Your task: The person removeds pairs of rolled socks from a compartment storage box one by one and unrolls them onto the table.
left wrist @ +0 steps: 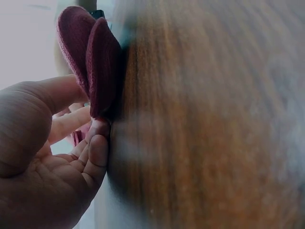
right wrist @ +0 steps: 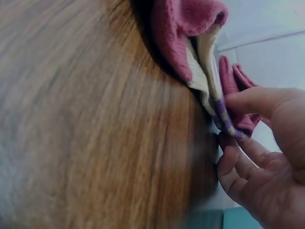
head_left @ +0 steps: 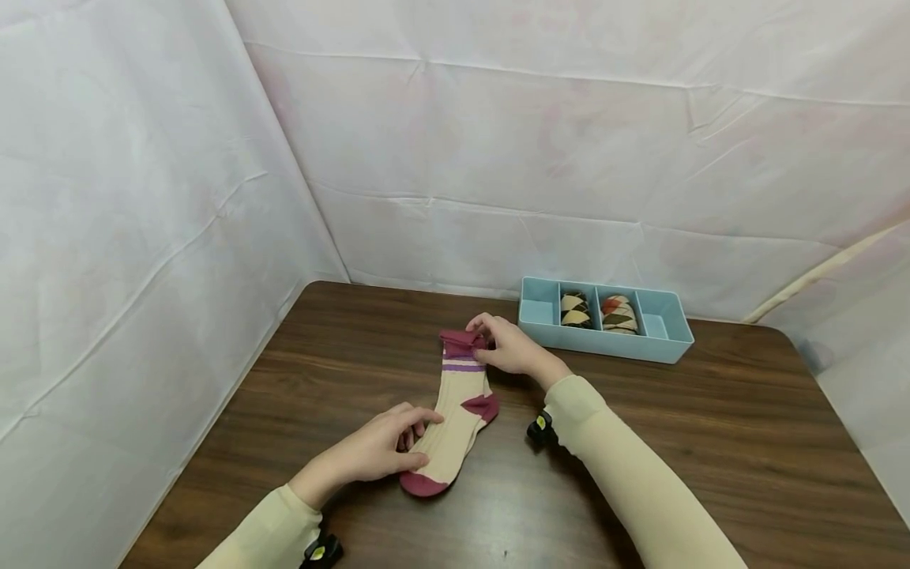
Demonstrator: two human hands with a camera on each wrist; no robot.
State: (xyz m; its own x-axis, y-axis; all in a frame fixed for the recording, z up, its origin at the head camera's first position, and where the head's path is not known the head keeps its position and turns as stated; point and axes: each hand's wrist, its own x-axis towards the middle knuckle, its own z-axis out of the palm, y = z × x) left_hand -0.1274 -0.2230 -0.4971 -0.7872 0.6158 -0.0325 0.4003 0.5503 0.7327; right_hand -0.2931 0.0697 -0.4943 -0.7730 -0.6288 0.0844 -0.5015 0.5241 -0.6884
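A pair of cream socks with maroon toes, heels and cuffs lies stacked on the table, purple stripes below the cuffs. My left hand rests at the foot end, its thumb near the maroon toe and its index finger stretched over the cream part. In the left wrist view, the two toe ends stand layered beside the thumb, with other fingers bent near the table. At the far end my right hand pinches the folded maroon cuff, thumb on the upper side and fingertips at the edge.
A light blue divided box stands at the back right, close to the right hand. Rolled argyle socks sit in one middle compartment, another patterned roll in the other. White cloth hangs behind the brown wooden table.
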